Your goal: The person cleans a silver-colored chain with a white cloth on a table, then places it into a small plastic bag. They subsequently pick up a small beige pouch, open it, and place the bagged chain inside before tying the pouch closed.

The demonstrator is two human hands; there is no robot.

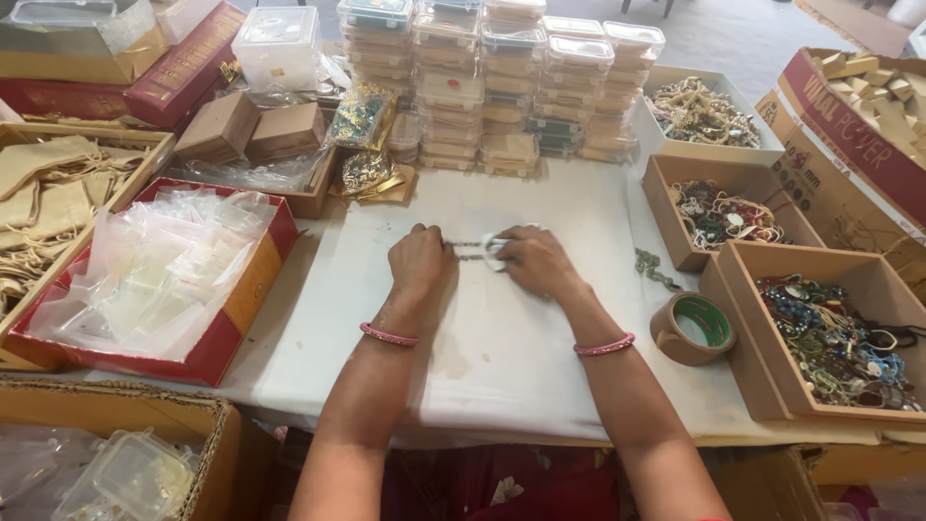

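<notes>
- My left hand (417, 259) is curled down onto the white cloth (502, 338), fingers pinching one end of a thin beaded chain (470, 250) near the middle of the bench.
- My right hand (533, 260) is closed over the other end, where a small pale piece sits under my fingers; the chain runs straight and short between the two hands.
- To do this well, I judge I should keep the chain flat on the cloth, hold both ends lightly taut and work with my fingertips only, so that nothing kinks or slips off.
- Just off my right wrist lie a small dark green chain (654, 267) and a roll of brown tape (691, 329), towards the right edge.
- Open cardboard trays of mixed jewellery (834, 333) line the right edge; stacked clear plastic boxes (502, 82) stand along the far edge; a red box of clear bags (154, 275) sits by the left edge.
- My knuckles hide the chain's ends and the pale piece, so I cannot tell what it is.
- The trays at the right are cut off.
</notes>
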